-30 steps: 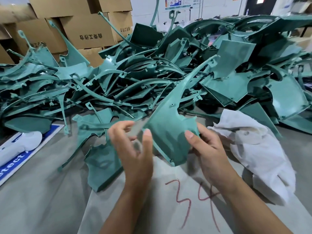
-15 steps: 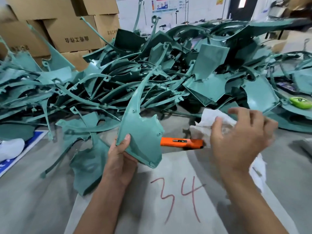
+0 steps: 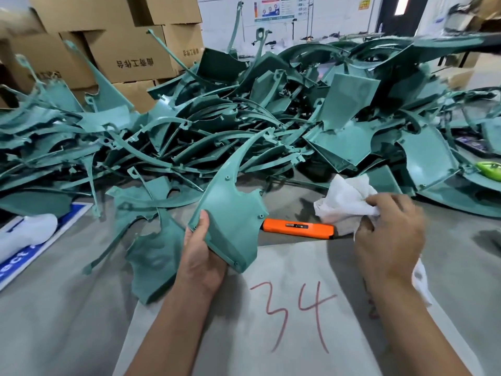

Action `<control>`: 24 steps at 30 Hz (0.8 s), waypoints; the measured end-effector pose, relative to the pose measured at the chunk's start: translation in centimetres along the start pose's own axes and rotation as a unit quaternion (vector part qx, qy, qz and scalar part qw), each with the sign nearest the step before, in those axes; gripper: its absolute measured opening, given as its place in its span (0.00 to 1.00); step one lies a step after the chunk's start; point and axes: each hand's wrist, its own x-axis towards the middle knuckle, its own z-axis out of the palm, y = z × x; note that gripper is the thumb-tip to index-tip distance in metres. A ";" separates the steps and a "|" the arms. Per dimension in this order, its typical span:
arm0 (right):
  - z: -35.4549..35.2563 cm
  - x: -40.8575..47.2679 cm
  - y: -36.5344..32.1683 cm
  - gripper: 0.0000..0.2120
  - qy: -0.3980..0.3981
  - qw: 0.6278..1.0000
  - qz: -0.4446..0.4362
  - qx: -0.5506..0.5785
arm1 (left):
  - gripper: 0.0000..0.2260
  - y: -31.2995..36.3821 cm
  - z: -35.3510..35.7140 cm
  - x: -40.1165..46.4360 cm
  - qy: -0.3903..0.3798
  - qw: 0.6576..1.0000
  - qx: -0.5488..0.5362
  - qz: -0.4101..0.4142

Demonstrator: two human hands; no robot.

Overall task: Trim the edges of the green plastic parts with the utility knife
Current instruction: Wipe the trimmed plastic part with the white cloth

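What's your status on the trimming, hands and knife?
Left hand holds a curved green plastic part upright. Right hand grips a crumpled white cloth. Orange utility knife lies on the table, unheld, its right end beside the cloth.

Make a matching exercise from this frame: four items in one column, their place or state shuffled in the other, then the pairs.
Items:
1. green plastic part
2. utility knife
3. white cloth
4. red "34"

Places or states:
A. lying on the table between the hands
B. held upright by the left hand
C. written on the grey sheet
D. gripped by the right hand

Pairs: 1-B, 2-A, 3-D, 4-C
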 end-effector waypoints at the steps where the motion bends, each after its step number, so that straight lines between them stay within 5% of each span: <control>1: 0.1 0.0 -0.4 0.18 0.000 1.000 -0.009 0.025 | 0.18 0.0 -0.1 0.0 0.002 1.000 0.001 -0.002; 10: 0.8 0.8 -4.4 0.24 0.008 0.987 -0.090 0.136 | 0.17 0.3 -0.7 0.0 -0.031 0.999 0.009 -0.009; 15: 1.9 0.7 -8.0 0.16 -0.123 0.974 -0.143 0.123 | 0.20 0.4 -1.3 0.0 -0.111 0.993 0.026 0.024; 20: 2.8 0.0 -9.9 0.16 -0.294 0.900 -0.150 0.285 | 0.12 0.3 -1.0 0.8 0.025 0.998 0.017 0.054; 22: 3.3 -0.6 -9.5 0.21 -0.341 0.852 -0.075 0.389 | 0.04 0.5 -1.0 1.1 0.061 0.995 0.017 0.077; 24: 3.9 -1.3 -9.3 0.24 -0.353 0.751 0.095 0.550 | 0.05 0.5 -1.1 1.1 0.066 0.993 0.030 0.090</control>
